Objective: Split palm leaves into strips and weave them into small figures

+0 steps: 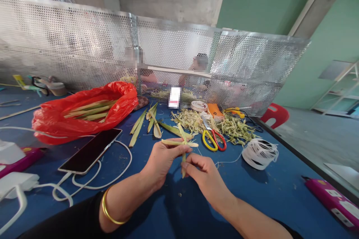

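Observation:
My left hand [165,157] pinches crossed pale-green leaf strips [181,133] near the point where they meet. One strip points left and right, the other up and down. Below the crossing, my right hand [200,170] grips the lower end of the upright strip between thumb and fingers. Just beyond my hands, a longer leaf [174,130] lies on the blue table [179,213]. Scissors [213,140] with one yellow and one red handle lie to the right, their blades on a heap of leaf scraps [235,129].
A red plastic bag [56,123] holds long leaves at left. In front of it lies a phone [91,151] with white cables. A roll of white string [260,153] sits at right, near a purple power strip [331,201]. Behind a perforated metal screen [174,41], people sit.

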Demonstrator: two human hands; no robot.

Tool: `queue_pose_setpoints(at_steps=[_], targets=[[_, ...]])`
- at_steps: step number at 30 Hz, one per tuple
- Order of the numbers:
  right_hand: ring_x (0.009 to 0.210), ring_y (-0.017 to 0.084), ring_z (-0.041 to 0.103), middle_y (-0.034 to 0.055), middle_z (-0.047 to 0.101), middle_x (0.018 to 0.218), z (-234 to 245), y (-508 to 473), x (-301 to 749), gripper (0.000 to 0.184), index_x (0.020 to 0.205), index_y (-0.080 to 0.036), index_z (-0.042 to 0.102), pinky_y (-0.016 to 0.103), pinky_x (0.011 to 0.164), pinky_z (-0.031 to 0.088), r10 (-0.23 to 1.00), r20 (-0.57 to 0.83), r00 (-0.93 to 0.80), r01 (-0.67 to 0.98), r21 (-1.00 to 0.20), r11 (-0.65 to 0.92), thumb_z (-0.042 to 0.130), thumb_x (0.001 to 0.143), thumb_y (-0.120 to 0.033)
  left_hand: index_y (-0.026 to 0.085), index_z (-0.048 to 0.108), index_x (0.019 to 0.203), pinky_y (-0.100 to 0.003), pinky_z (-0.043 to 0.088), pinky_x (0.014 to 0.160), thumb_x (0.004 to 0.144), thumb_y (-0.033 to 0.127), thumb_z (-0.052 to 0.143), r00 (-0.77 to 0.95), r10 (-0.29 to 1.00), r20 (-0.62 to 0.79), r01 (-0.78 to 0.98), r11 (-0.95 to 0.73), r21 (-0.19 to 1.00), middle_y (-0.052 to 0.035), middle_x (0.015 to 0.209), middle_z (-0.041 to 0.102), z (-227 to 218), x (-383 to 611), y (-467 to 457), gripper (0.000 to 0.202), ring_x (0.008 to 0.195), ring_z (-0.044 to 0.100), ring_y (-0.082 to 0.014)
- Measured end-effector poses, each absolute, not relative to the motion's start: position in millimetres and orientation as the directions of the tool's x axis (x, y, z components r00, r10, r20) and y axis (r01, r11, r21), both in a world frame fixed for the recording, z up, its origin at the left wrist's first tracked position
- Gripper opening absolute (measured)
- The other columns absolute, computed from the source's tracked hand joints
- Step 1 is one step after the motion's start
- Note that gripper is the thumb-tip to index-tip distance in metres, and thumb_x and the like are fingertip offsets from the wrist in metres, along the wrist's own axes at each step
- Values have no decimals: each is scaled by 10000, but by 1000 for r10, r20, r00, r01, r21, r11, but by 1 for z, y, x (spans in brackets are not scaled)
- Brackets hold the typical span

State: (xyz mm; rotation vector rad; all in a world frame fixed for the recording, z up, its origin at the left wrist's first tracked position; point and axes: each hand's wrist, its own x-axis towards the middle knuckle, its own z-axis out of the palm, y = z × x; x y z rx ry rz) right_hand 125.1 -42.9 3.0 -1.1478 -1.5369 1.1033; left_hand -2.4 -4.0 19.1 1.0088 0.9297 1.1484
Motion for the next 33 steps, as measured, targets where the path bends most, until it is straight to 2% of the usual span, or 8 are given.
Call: queue_pose_setpoints(at_steps=[4,8,10,14,17,21,26,33], targets=[[614,117,487,-13,538,614,8,-44,128,262,579,-164,541,222,590,370,965,198,-173,301,-922,243,529,822,-260,138,719,735,-227,486,659,588,219,784,146,986,-75,-282,114,953,-26,696,706,16,-3,-1,180,691,631,-146],[589,113,448,-23,497,614,13,-37,139,294,662,-172,551,220,537,344,965,256,-47,369,-894,255,520,849,-397,143,710,790,-237,482,659,627,264,761,228,972,-65,-251,123,960,-19,681,692,17,-6,0,210,671,625,-139],[598,120,459,-19,505,619,14,-33,144,300,678,-174,547,225,547,354,965,262,-27,397,-883,251,511,853,-416,135,704,765,-241,480,677,623,268,760,260,963,-67,-207,124,971,-20,679,683,19,-7,-2,203,667,621,-136],[605,125,472,-18,517,620,13,-28,147,282,657,-182,525,232,572,368,961,270,-62,449,-852,268,490,867,-369,129,672,679,-237,478,645,657,321,728,328,939,-105,-164,166,972,-9,611,644,22,-7,-6,201,607,610,-125],[616,124,464,-17,508,641,11,-29,145,265,658,-187,512,236,586,364,945,320,-68,511,-802,308,478,874,-336,129,673,732,-238,479,596,688,388,702,391,910,-139,-147,211,966,6,566,613,20,-6,-5,264,528,581,-107],[587,116,420,-25,458,633,13,-32,146,260,635,-193,465,236,551,328,923,371,-101,599,-718,354,470,875,-293,128,662,788,-234,477,562,651,391,738,358,925,-124,-134,182,974,16,552,608,17,-5,-1,307,500,572,-103],[579,111,402,-30,423,623,22,-33,151,290,612,-195,417,237,547,322,911,394,-123,593,-707,386,464,881,-291,119,669,760,-236,477,548,679,398,717,371,926,-68,-111,117,987,7,545,611,18,-8,3,294,494,566,-103],[594,114,409,-26,427,633,20,-34,152,286,612,-193,418,243,563,326,902,403,-155,592,-694,411,471,878,-283,116,669,734,-237,477,549,673,383,726,339,936,-94,-95,134,986,0,550,607,14,-9,7,280,494,564,-104]])
